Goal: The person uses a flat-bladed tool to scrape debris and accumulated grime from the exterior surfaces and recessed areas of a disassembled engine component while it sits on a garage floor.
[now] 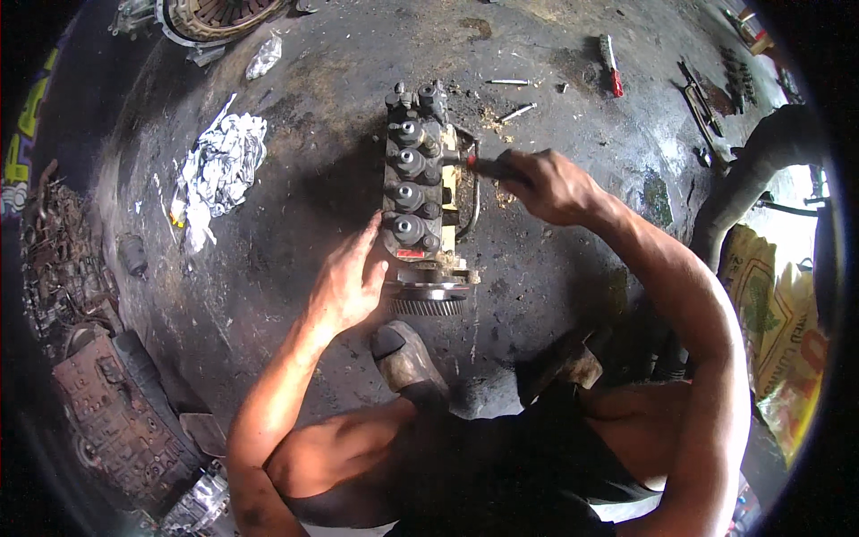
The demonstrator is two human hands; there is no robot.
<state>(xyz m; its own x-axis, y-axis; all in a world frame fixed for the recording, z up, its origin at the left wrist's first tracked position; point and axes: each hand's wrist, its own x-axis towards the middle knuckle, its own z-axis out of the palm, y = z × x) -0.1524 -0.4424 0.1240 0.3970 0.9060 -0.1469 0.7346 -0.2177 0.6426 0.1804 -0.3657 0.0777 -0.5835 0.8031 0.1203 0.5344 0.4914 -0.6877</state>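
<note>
An inline fuel injection pump (410,192) lies on the dark floor in front of me, with a row of several round delivery valve fittings along its top. Its toothed gear wheel (428,305) is at the near end. My left hand (347,280) has its fingers stretched out, with the fingertips against the pump's left side near the gear end. My right hand (557,186) is closed around a hand tool (494,166) with a dark handle and a red part. The tool's tip reaches the pump's right side, where its exact shape cannot be made out. A bent metal pipe (476,192) runs along that side.
Crumpled white cloth (224,157) lies to the left. A red-handled tool (611,67) and small metal pieces (517,113) lie beyond the pump. A clutch-like round part (219,16) is at the far left, an engine block (116,394) at near left. A printed sack (774,304) stands right.
</note>
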